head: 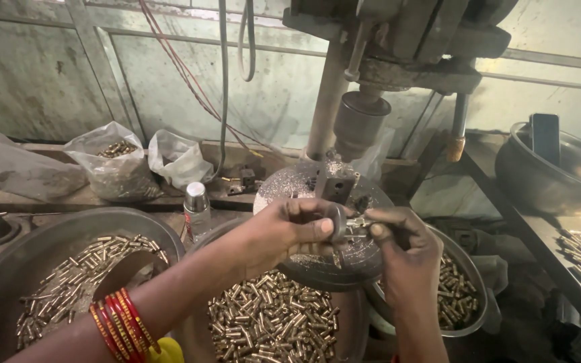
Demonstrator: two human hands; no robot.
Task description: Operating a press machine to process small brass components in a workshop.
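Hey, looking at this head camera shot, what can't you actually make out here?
- Small metal part pinched between left hand and right hand: fingers cover most of it, shape unclear.
- Drill press: its head is cut off by the top edge.
- Dark upright object in the right-hand bowl: kind unclear.
- Leftmost plastic bag: contents hidden.

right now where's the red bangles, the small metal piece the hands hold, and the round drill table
red bangles (pixel 121 324), head view, middle of the stack on the left wrist
small metal piece (pixel 352 225), head view, its centre between both hands
round drill table (pixel 290 185), head view, bare left part of its top
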